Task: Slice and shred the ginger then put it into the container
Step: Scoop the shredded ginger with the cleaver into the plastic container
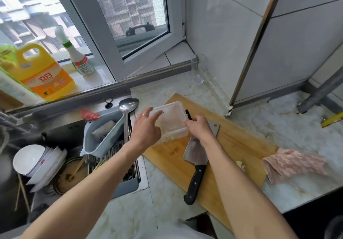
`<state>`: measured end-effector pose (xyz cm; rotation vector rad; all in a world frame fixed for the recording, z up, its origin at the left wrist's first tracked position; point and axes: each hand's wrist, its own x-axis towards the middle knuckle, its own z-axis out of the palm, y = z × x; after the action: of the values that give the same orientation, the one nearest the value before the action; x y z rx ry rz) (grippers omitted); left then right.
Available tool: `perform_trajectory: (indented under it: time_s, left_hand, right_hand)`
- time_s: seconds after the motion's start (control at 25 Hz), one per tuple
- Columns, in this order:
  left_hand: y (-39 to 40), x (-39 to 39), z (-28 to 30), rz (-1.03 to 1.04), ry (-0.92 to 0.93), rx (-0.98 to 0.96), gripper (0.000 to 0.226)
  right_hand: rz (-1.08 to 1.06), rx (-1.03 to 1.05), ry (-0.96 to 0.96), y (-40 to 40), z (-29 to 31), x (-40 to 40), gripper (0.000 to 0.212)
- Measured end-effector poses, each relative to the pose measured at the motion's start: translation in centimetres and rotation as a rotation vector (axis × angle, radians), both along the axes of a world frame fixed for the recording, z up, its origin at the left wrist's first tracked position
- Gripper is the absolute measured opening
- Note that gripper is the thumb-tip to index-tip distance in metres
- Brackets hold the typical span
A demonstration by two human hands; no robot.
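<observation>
A clear plastic container [171,118] with its lid on sits at the far left end of the wooden cutting board [232,146]. Pale ginger shreds show dimly through its wall. My left hand [146,127] rests against the container's left side with fingers spread. My right hand [199,127] presses on the lid's right edge. A cleaver [196,153] with a black handle lies flat on the board under my right wrist. A few ginger scraps [241,164] lie near the board's right end.
A pink striped cloth [293,164] lies at the board's right end. The sink [61,157] on the left holds bowls, chopsticks and a grey drain basket [100,138], with a metal ladle [128,107] across it. A glass [199,70] stands in the corner. Detergent bottles stand on the windowsill.
</observation>
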<state>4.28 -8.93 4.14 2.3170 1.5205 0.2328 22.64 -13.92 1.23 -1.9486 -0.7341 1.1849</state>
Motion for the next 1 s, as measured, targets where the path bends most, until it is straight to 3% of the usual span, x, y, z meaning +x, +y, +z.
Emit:
perform_trajectory:
  time_s: [0.08,0.36,0.52,0.6,0.68,0.76,0.84,0.92,1.0]
  left_hand:
    - [0.4,1.0,0.0,-0.130,0.075,-0.044,0.070]
    - [1.1,1.8,-0.7,-0.134,0.166,-0.049,0.058]
    - [0.5,1.6,-1.2,-0.147,0.175,0.009,0.055]
    - [0.4,1.3,-1.8,-0.164,0.127,-0.004,0.054]
    - [0.3,0.5,-2.0,-0.139,-0.092,-0.097,0.053]
    - [-0.3,-0.5,-2.1,0.004,-0.335,-0.088,0.056]
    - [-1.4,-1.5,-2.2,0.327,-0.426,-0.034,0.063]
    - [-1.4,-2.6,-2.1,0.677,-0.531,-0.291,0.069]
    - [-1.0,-3.7,-2.1,0.829,-0.738,-0.608,0.048]
  right_hand:
    - [-0.028,0.034,-0.038,0.0,0.0,-0.1,0.019]
    - [0.043,0.181,-0.491,-0.3,-0.2,-2.1,0.017]
    - [0.206,0.186,-0.707,-0.4,0.3,-1.4,0.018]
    - [0.323,0.143,-0.833,-0.3,1.1,-1.2,0.022]
    - [0.442,0.157,-0.938,-0.1,1.6,-2.0,0.031]
    - [0.540,0.198,-0.973,-0.1,1.4,-3.4,0.034]
    - [0.565,0.166,-0.953,0.0,1.1,-4.3,0.034]
    - [0.563,0.129,-0.920,0.1,0.9,-4.4,0.036]
    - [0.562,0.124,-0.908,0.0,0.8,-4.4,0.038]
